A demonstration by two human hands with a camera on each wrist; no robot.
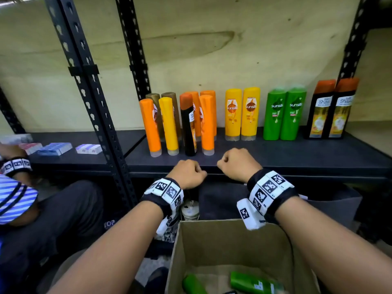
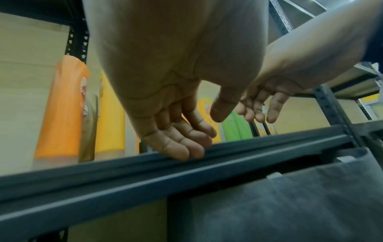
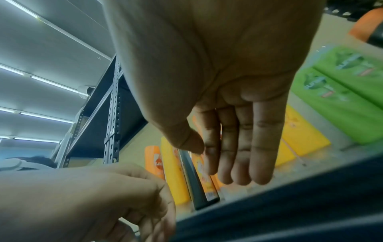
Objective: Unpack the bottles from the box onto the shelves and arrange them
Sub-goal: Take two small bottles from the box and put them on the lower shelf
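- Nearest, the cardboard box point(image 1: 222, 247) stands open below both forearms, plain brown and matte inside, with two glossy green bottles point(image 1: 254, 284) lying on its floor; only the head view shows the box.
- Both wrists carry black bands set with white blocks printed in black square markers point(image 1: 266, 188).
- The left hand point(image 1: 188, 174) hangs at the front lip of the shelf point(image 1: 297, 158). From above it looks like a fist, but the left wrist view shows the fingers point(image 2: 186, 147) loosely bent, holding nothing, tips at the dark metal edge.
- The right hand point(image 1: 238, 164) sits just beside it over the same lip; the right wrist view shows its fingers point(image 3: 244, 147) nearly straight and together, relaxed and empty.
- Under the shelf, the left wrist view shows a grey fabric bin point(image 2: 290, 204), soft and matte.
- On the flat dark board, the mixed cluster point(image 1: 180, 124) stands upright: smooth orange, yellow, gold and one black bottle, crowded together.
- Further right stand pairs, well apart from one another: two yellow bottles point(image 1: 242, 113), two standing green bottles point(image 1: 284, 114), two black bottles point(image 1: 331, 109) with orange caps, their labels facing front.
- Left of the perforated black upright point(image 1: 93, 98), small flat cartons point(image 1: 55, 148) lie on the neighbouring shelf, near another person's hand point(image 1: 11, 150).
- Behind everything is pale plywood backing point(image 1: 212, 49).
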